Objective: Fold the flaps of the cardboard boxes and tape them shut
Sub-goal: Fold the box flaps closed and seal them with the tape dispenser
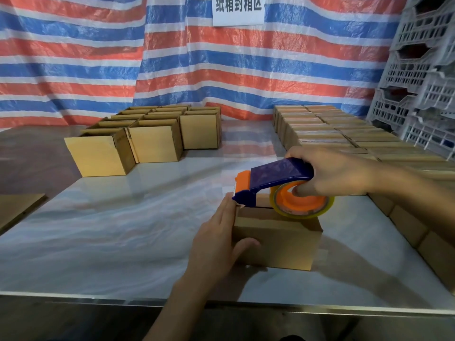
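Striped tarpaulin (98,57) in red, blue and white, crinkled and glossy, is hung across the back, and a white paper sign (237,11) with black characters is fixed near its top. Below it a pale, polished table (110,230) with a marbled sheen is spread. At the far left edge a flat cardboard sheet (17,210) is partly seen. A cluster of open boxes (147,134) in plain brown card is stood at the table's left rear. Their flaps seem to be raised, and the insides are hidden by the walls.

Near the front edge, right of centre, a squat rectangular cardboard box (278,239) is set on the table with its top flaps folded down. The left hand (216,244) is laid against its left end, the fingers straight and released, the thumb pressed on the near face. A tape dispenser (275,178), blue-bodied with an orange cutter end, is rested on the box top, its cutter at the left top edge beside the left fingertips. A roll of tape (302,205), clear and yellowish, is carried on its orange hub. The dispenser's handle is grasped by the right hand (339,171), the fingers curled, one reaching into the hub.

Rows of sealed boxes (332,134) with glossy taped tops are packed along the right side. Grey lattice crates (418,82) of plastic are stacked at the far right.
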